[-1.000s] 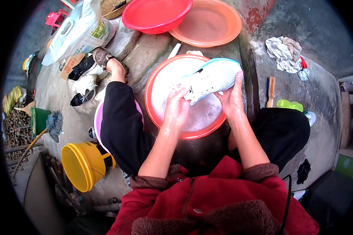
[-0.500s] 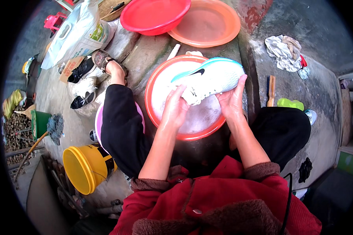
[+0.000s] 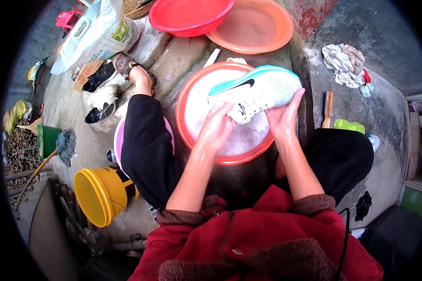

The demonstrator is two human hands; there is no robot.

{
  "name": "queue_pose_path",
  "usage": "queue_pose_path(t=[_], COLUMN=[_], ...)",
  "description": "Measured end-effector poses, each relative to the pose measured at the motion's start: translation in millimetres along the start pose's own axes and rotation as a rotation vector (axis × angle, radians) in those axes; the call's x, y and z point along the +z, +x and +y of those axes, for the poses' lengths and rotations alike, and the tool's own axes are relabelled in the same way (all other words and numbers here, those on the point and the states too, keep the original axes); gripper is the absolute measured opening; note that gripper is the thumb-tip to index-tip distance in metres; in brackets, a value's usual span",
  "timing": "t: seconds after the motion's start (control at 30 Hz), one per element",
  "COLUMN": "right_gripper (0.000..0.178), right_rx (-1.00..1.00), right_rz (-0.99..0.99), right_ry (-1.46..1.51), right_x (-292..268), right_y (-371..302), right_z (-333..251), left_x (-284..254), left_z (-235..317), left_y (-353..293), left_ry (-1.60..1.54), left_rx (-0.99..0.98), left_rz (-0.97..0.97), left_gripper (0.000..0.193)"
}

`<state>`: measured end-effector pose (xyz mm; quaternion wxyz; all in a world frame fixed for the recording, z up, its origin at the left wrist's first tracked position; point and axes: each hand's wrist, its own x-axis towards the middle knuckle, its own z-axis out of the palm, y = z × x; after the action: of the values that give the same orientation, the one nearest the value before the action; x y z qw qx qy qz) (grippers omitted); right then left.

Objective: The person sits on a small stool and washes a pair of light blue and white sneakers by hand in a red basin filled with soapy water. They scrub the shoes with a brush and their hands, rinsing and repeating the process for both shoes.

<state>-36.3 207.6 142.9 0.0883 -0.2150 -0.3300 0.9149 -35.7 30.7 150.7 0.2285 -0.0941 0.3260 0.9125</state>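
A white sneaker [image 3: 272, 89] with a light blue sole edge and a dark side mark is held up over an orange basin [image 3: 185, 126] of foamy water [image 3: 244, 138]. At the shoe's tongue and opening, my left hand [image 3: 218, 124] grips with the thumb and fingers. Cupped under the toe end, my right hand [image 3: 286, 114] holds the other end, its fingers partly hidden beneath the shoe. The shoe lies on its side, laces facing me. Just beyond the basin's far rim lie a white tube [image 3: 212, 58] and a pale item I cannot make out.
Red [image 3: 192, 18] and orange basins [image 3: 248, 28] stand beyond. To the right are a wooden brush [image 3: 327, 110], a green object [image 3: 349, 125] and crumpled cloths [image 3: 343, 63]. Leftward are several shoes [image 3: 98, 96], a pink basin [image 3: 119, 140], a yellow bucket [image 3: 98, 196] and a mop [image 3: 65, 145].
The sneaker has tilted slightly, showing more of its tongue. My left hand has shifted toward the shoe's opening. The whole view has moved a little.
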Motion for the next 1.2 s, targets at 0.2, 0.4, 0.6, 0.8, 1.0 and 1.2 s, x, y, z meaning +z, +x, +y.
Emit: queue_pose_path(t=[0.2,0.4,0.6,0.8,1.0,1.2], right_gripper=[0.09,0.093,0.089,0.075,0.063,0.059], right_rx=[-0.013,-0.066,0.076,0.188,0.194,0.298], right_rz=[-0.076,-0.21,-0.123,0.049,0.006,0.013], right_ry=[0.034,-0.03,0.124,0.117,0.152,0.266], right_x=[2,7,8,4,1,2], right_y=[-4,-12,-9,-4,-5,-20], right_z=[0,6,6,0,6,28], left_x=[3,11,17,22,25,24], left_z=[1,8,5,-4,-7,-4], left_y=[-2,-5,-10,-13,-10,-9], left_ry=[0.064,-0.035,0.104,0.357,0.433,0.456], left_rx=[0.036,-0.04,0.091,0.294,0.428,0.56], left_rz=[0.04,0.088,0.103,0.129,0.221,0.399], left_gripper=[0.037,0.038,0.034,0.028,0.026,0.022])
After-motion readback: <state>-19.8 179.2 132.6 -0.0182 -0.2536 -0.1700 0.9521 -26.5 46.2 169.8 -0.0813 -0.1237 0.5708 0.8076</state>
